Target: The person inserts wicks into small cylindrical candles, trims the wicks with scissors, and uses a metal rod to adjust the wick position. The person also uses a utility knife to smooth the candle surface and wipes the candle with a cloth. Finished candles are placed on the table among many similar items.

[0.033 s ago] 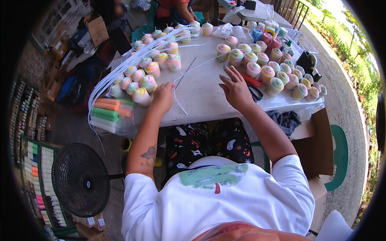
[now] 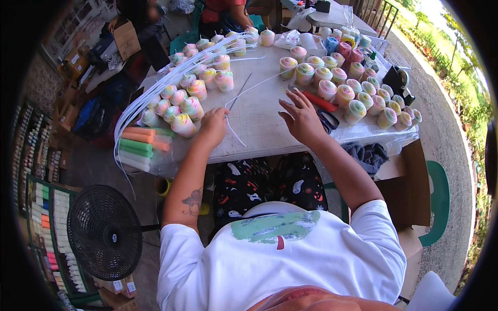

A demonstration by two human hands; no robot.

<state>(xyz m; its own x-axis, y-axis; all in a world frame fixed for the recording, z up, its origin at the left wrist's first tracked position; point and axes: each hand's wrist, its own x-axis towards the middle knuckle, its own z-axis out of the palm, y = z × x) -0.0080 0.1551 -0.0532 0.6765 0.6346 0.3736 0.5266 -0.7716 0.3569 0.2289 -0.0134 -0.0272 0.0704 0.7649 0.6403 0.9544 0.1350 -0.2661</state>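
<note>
My left hand (image 2: 213, 126) is closed in a pinch near the table's front edge, its fingertips at the lower end of a thin metal rod (image 2: 240, 92). A loose white wick (image 2: 236, 133) curves beside those fingertips. To the right, my right hand (image 2: 303, 120) hovers low over the table, fingers spread and nothing in them. Dark-handled scissors (image 2: 328, 122) and a red-orange tool (image 2: 319, 101) lie just beyond it. Pastel swirl-topped candles (image 2: 183, 125) stand in a group on the left, with more candles (image 2: 355, 111) on the right.
A long bundle of white wicks (image 2: 140, 98) arches over the left candles and hangs off the table (image 2: 270, 116). Orange, green and white sticks (image 2: 136, 147) lie at the left corner. A black fan (image 2: 104, 232) stands at lower left. Another person (image 2: 236, 15) is across the table.
My left hand has shifted slightly right, and the rod's angle has steepened. My right hand has drifted left, uncovering more of the scissors. The loose wick's end has swung right.
</note>
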